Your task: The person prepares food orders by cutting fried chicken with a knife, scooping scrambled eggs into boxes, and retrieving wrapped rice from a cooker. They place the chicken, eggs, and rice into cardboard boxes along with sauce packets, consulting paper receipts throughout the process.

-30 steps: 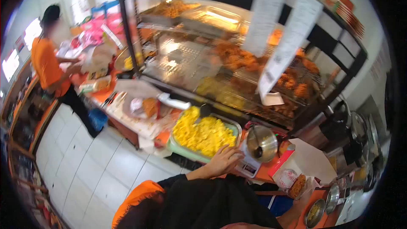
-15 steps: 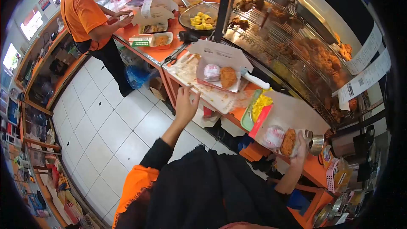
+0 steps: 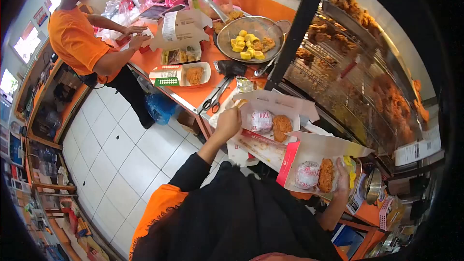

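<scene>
My right hand (image 3: 342, 179) grips the right side of an open cardboard takeaway box (image 3: 314, 147). Inside it lie a paper-wrapped rice ball (image 3: 307, 175) and a piece of fried chicken (image 3: 326, 175). My left hand (image 3: 229, 123) is closed at the left edge of a second open takeaway box (image 3: 278, 100); its fingertips are partly hidden. That box also holds a wrapped rice portion (image 3: 261, 121) and fried chicken (image 3: 282, 128). Scissors (image 3: 212, 102) lie on the counter just beyond my left hand.
A wire strainer (image 3: 275, 43) with yellow pieces stands farther along the orange counter (image 3: 150, 63), near another chicken box (image 3: 205, 73). The heated display case (image 3: 338, 63) rises at right. A co-worker (image 3: 82, 43) stands at far left, hands over the counter.
My left hand has gone from open fingers in the air to closed at the far box's edge. My right hand has brought its box left, beside the other one. The view has shifted.
</scene>
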Demonstrator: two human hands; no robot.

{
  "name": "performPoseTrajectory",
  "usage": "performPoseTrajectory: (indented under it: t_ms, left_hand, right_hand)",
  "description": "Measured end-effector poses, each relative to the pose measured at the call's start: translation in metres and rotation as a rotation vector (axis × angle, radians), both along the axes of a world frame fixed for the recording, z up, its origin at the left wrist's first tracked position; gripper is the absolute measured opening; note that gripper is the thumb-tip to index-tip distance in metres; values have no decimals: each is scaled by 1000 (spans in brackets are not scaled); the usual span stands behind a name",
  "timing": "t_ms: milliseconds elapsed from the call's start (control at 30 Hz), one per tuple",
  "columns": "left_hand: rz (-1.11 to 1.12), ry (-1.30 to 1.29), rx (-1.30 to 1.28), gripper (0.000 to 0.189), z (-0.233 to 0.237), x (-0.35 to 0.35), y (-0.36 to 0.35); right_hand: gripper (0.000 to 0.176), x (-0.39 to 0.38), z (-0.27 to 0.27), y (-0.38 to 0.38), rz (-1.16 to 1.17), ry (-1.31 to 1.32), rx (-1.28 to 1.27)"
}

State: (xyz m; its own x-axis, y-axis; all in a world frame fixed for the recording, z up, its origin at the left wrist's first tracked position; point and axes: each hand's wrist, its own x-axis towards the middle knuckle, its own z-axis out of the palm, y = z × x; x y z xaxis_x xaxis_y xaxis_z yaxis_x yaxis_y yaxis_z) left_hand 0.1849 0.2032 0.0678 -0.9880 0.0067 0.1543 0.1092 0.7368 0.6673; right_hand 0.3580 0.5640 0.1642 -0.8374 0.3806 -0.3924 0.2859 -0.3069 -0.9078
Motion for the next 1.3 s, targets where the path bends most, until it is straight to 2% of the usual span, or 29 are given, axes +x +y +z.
performPoseTrajectory:
  t_ms: [100,200,300,367,433,533,633,667,700,733,767,800,833,867,933,1000,1067,1133,1167,1233,1300]
  left_hand:
    - [-11,-14,-55,28,20,-9,-45]
    - [101,44,-63,32,33,-28,-83]
    - [189,68,-42,29,28,-57,-106]
    - [218,20,-88,30,14,-76,-111]
    - [224,39,-92,30,-4,-91,-108]
    - [197,66,-18,34,-12,-104,-102]
    - [135,45,82,38,-11,-105,-109]
    - [117,29,100,38,-11,-105,-113]
    - [101,15,118,39,-10,-104,-116]
    - [104,-94,266,38,14,-92,-116]
    - [139,69,199,34,7,-88,-119]
    - [160,43,294,30,1,-81,-123]
    - [180,17,391,26,2,-74,-128]
    - [216,67,381,24,0,-69,-134]
    - [289,150,359,25,-4,-58,-148]
    - [313,150,190,31,1,-50,-165]
    - [303,212,15,41,3,-50,-181]
    - [253,192,-103,39,-13,-55,-199]
    - [226,181,-160,39,-24,-60,-208]
    - [199,272,-203,26,-38,-69,-228]
    - [142,320,-179,19,-44,-75,-249]
  right_hand:
    - [37,-41,-8,-9,89,50,4]
    - [38,-78,13,-46,136,29,207]
    - [35,-106,-20,-48,167,26,63]
    - [34,-125,-19,-75,239,-1,-26]
    - [33,-146,-56,-87,280,-13,63]
    - [33,-170,-93,-125,222,-74,238]
    - [35,-192,-87,-176,120,79,481]
    - [34,-199,-102,-176,175,129,800]
    - [33,-200,-107,-179,165,127,1009]
    - [32,-200,-112,-183,148,129,1219]
    - [31,-203,-102,-195,123,135,1430]
    - [28,-201,-88,-202,145,-88,1332]
    - [27,-201,-108,-191,110,20,1280]
    - [26,-199,-128,-181,81,121,1223]
    - [27,-186,-103,-185,-39,228,1163]
    - [31,-171,-104,-161,-69,168,1496]
    - [34,-162,-83,-159,-411,267,1359]
    - [38,-160,-50,-168,-632,502,1765]
    - [41,-167,-31,-173,-583,664,1733]
    - [48,-186,15,-191,-487,964,1651]
    - [53,-225,94,-271,-16,1048,1460]
